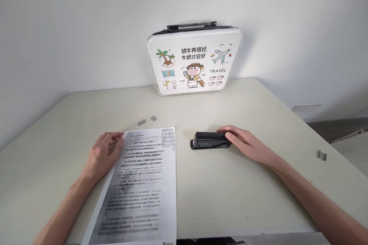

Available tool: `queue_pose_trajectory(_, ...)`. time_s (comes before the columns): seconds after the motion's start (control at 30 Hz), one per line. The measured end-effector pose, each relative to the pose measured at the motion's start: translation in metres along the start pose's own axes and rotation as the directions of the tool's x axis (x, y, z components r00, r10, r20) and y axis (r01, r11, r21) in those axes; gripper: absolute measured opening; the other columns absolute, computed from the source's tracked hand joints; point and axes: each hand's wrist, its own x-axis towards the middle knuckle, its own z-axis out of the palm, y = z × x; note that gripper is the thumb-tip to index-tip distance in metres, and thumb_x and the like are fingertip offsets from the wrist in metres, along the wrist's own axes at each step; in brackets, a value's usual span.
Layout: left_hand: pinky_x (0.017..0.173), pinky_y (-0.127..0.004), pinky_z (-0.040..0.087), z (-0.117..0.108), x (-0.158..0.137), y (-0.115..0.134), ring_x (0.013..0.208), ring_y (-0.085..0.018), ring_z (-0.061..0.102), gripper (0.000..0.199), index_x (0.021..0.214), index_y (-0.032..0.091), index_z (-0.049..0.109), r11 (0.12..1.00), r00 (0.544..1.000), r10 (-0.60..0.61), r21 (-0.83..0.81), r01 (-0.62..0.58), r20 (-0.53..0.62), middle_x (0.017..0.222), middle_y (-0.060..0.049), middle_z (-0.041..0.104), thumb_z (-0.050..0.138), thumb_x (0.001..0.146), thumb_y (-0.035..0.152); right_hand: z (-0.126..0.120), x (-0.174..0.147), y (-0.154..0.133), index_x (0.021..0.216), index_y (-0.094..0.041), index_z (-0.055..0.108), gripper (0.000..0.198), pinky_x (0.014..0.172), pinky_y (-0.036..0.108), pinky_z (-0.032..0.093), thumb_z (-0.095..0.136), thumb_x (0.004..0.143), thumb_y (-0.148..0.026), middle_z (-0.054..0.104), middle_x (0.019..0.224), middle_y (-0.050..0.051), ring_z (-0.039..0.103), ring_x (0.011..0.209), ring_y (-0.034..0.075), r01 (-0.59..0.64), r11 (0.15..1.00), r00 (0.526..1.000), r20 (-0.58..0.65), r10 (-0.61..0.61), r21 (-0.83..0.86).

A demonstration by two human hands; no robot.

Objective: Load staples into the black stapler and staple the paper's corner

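A printed sheet of paper (140, 183) lies lengthwise on the table, its near end reaching the bottom of the view. My left hand (105, 155) is at its upper left edge, fingers curled and thumb along the margin, gripping that edge. To the right of the paper, a black stapler (211, 140) rests on the tabletop with its front end pointing left. My right hand (241, 141) closes around the stapler's rear end, thumb on the near side and fingers over the far side. The stapler and the paper are apart.
Two small grey staple strips (142, 122) lie just beyond the paper, and another staple strip (321, 155) is near the right edge of the table (207, 191). A white case (198, 61) with cartoon prints leans against the wall at the back.
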Motion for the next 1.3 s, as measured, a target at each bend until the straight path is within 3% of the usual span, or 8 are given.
queue_pose_trajectory(0.33,0.052,-0.029,0.049,-0.004,0.024,0.059,0.099,-0.025,0.068,0.03,0.115,0.023,0.068,0.974,0.975,0.223,-0.049,-0.223,0.001,0.114,-0.009,0.071,0.049,0.104,0.043,0.003,0.0,-0.003,0.124,-0.029,0.07,0.052,0.096,0.041,0.052,0.029,0.11,-0.058,0.074,0.116,0.006,0.066,0.107,0.026,0.024,1.0,1.0,-0.016,-0.024,0.018)
queue_pose_trajectory(0.47,0.076,-0.037,0.06,0.003,0.032,0.095,0.107,-0.027,0.068,0.028,0.116,0.025,0.069,0.943,0.946,0.319,-0.121,-0.311,0.057,0.117,-0.008,0.071,0.048,0.105,0.04,0.005,0.0,-0.003,0.125,-0.03,0.069,0.05,0.096,0.042,0.052,0.028,0.111,-0.055,0.073,0.12,0.007,0.066,0.108,0.027,0.049,0.999,0.999,-0.015,-0.049,0.006)
queue_pose_trajectory(0.57,0.095,-0.042,0.057,0.015,0.038,0.117,0.11,-0.026,0.067,0.025,0.116,0.025,0.069,0.892,0.893,0.439,-0.168,-0.419,0.1,0.115,-0.007,0.072,0.048,0.107,0.036,0.006,0.0,-0.002,0.124,-0.031,0.068,0.048,0.096,0.041,0.052,0.028,0.111,-0.053,0.072,0.122,0.006,0.066,0.11,0.026,0.054,0.999,0.998,-0.011,-0.054,0.0)
queue_pose_trajectory(0.67,0.099,-0.046,0.054,0.027,0.044,0.127,0.106,-0.025,0.068,0.025,0.114,0.023,0.068,0.863,0.853,0.504,-0.109,-0.493,0.135,0.113,-0.007,0.074,0.047,0.108,0.033,0.005,0.0,-0.002,0.123,-0.031,0.068,0.047,0.098,0.04,0.052,0.028,0.111,-0.053,0.072,0.125,0.005,0.066,0.112,0.026,0.05,0.999,0.999,-0.014,-0.05,0.011)
queue_pose_trajectory(0.83,0.081,-0.042,0.056,0.036,0.049,0.12,0.087,-0.025,0.069,0.027,0.105,0.021,0.067,0.928,0.923,0.355,0.061,-0.367,0.148,0.098,-0.007,0.072,0.045,0.107,0.036,0.003,0.0,-0.004,0.123,-0.031,0.07,0.051,0.098,0.04,0.052,0.028,0.11,-0.057,0.074,0.119,0.005,0.067,0.11,0.026,0.032,0.998,0.999,-0.023,-0.031,0.046)
queue_pose_trajectory(0.93,0.069,-0.036,0.055,0.037,0.047,0.121,0.084,-0.023,0.069,0.029,0.109,0.022,0.068,0.952,0.935,0.303,-0.025,-0.304,0.187,0.097,-0.007,0.071,0.047,0.106,0.042,0.002,0.0,-0.005,0.119,-0.029,0.071,0.054,0.097,0.041,0.052,0.027,0.11,-0.059,0.075,0.115,0.005,0.067,0.107,0.026,0.029,0.998,0.999,-0.04,-0.027,0.054)
queue_pose_trajectory(1.1,0.072,-0.034,0.055,0.048,0.042,0.15,0.084,-0.021,0.067,0.027,0.116,0.025,0.069,0.882,0.874,0.436,-0.292,-0.369,0.213,0.098,-0.006,0.069,0.056,0.104,0.045,0.003,0.0,-0.004,0.109,-0.029,0.071,0.051,0.091,0.04,0.052,0.029,0.109,-0.058,0.076,0.108,0.004,0.068,0.1,0.026,0.034,0.998,0.998,-0.049,-0.031,0.044)
queue_pose_trajectory(1.3,0.07,-0.034,0.052,0.069,0.043,0.18,0.082,-0.02,0.065,0.018,0.099,0.021,0.067,0.817,0.812,0.548,-0.335,-0.469,0.2,0.098,-0.005,0.067,0.066,0.101,0.04,0.006,0.0,-0.005,0.112,-0.029,0.068,0.033,0.09,0.04,0.054,0.048,0.104,-0.054,0.075,0.113,0.004,0.069,0.102,0.026,0.058,0.998,0.997,-0.052,-0.057,0.02)
